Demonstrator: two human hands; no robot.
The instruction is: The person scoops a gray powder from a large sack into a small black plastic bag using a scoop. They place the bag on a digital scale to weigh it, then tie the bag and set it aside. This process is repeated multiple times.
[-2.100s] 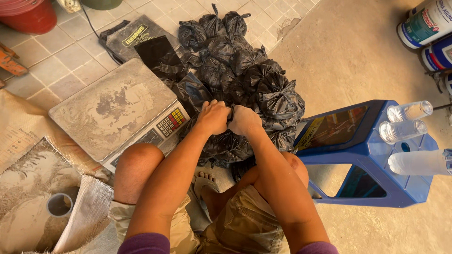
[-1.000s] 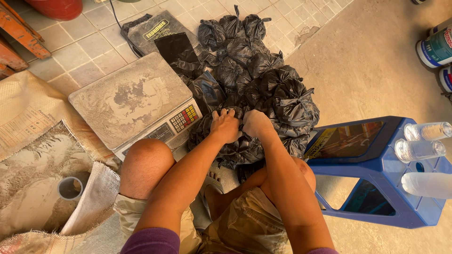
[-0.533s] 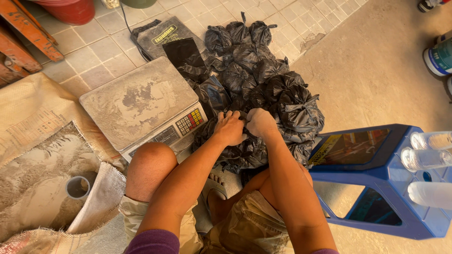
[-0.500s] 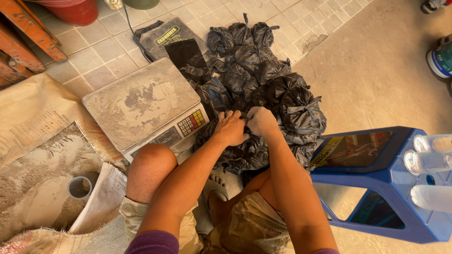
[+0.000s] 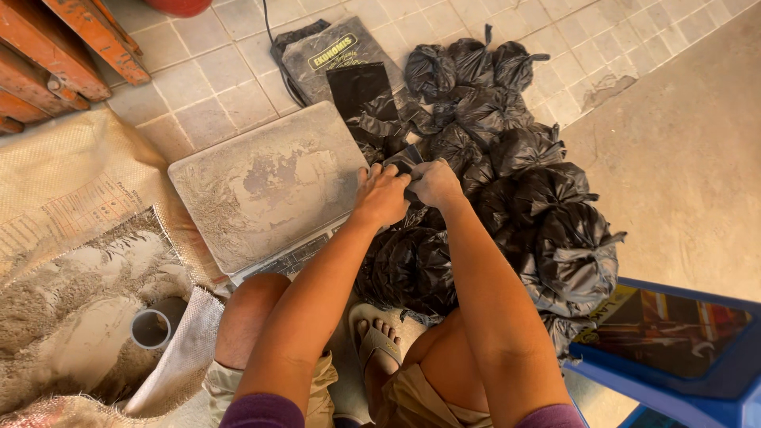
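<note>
The left hand (image 5: 380, 194) and right hand (image 5: 434, 182) meet side by side, fingers curled shut, pinching the neck of a small black bag (image 5: 408, 265) that sits just below them, between the knees. The fingertips are folded under, so how the knot itself stands cannot be told. The left hand's outer edge lies over the near corner of a dusty scale (image 5: 265, 190), which stretches away to its left. To the right of the right hand and beyond both hands lies a pile of tied black bags (image 5: 547, 206), touching one another. Just past the fingertips lies a flat stack of unused black bags (image 5: 361, 87). Far to the left of the left hand, an open sack (image 5: 71, 317) holds grey powder with a grey cup (image 5: 152, 327) sunk in it. A blue stool (image 5: 674, 357) stands to the lower right of the right arm.
</note>
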